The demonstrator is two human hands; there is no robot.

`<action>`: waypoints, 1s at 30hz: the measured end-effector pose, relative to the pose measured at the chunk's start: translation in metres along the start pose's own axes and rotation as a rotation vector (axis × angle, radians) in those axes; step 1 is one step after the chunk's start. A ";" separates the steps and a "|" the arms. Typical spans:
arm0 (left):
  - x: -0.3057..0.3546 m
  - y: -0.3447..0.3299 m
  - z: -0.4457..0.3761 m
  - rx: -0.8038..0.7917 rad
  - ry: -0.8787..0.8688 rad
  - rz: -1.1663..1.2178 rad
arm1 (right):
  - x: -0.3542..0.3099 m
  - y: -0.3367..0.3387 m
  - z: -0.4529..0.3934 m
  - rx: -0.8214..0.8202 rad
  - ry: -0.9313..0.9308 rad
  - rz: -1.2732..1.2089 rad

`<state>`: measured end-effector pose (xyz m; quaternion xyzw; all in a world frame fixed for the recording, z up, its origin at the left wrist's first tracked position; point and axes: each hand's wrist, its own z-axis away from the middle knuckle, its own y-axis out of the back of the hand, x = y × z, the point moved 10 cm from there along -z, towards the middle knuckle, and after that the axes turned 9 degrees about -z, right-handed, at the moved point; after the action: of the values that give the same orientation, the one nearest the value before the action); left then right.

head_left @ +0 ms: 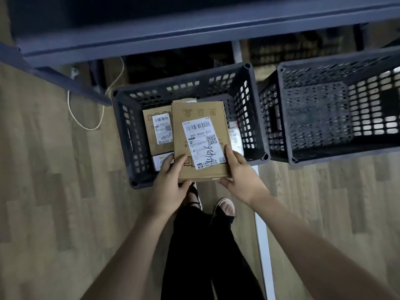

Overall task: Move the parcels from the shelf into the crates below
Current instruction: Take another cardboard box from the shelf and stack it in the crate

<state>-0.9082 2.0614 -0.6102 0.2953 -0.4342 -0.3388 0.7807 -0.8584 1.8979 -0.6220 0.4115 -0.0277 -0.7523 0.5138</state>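
Held parcel: a flat brown cardboard parcel (200,141) with a white shipping label, held level above the near half of the left crate, label side up.
Left hand: the left hand (171,182) grips the parcel's near left corner, thumb on top, the other fingers curled under it.
Right hand: the right hand (239,175) grips the near right corner, thumb lying along the right edge at the label, fingers below.
Left crate: a dark perforated plastic crate (125,135) on the floor at 12 o'clock from the feet, partly under the shelf.
Parcels inside: a second brown parcel (157,131) with a label lies in the crate at 9 o'clock of the held one; a small white box (160,161) lies at its near side; a pale packet (236,137) shows at 3 o'clock, mostly hidden.
Right crate: another dark crate (281,118) just beside the first, at 3 o'clock.
Shelf: a dark metal shelf (151,42) across the top, at 12 o'clock.
Floor: wooden floor (54,180); a pale cable (86,126) at 10 o'clock.
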 end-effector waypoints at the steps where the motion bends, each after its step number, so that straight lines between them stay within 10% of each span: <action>1: 0.000 -0.006 -0.011 -0.006 -0.006 -0.009 | 0.006 0.000 -0.011 -0.004 -0.006 0.006; 30: -0.001 -0.168 -0.197 -0.031 -0.299 -0.162 | 0.143 0.019 -0.187 0.280 -0.190 0.313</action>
<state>-0.7810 1.9952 -0.8262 0.2633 -0.5150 -0.4473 0.6821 -0.7421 1.8462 -0.8214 0.3965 -0.2436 -0.6876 0.5573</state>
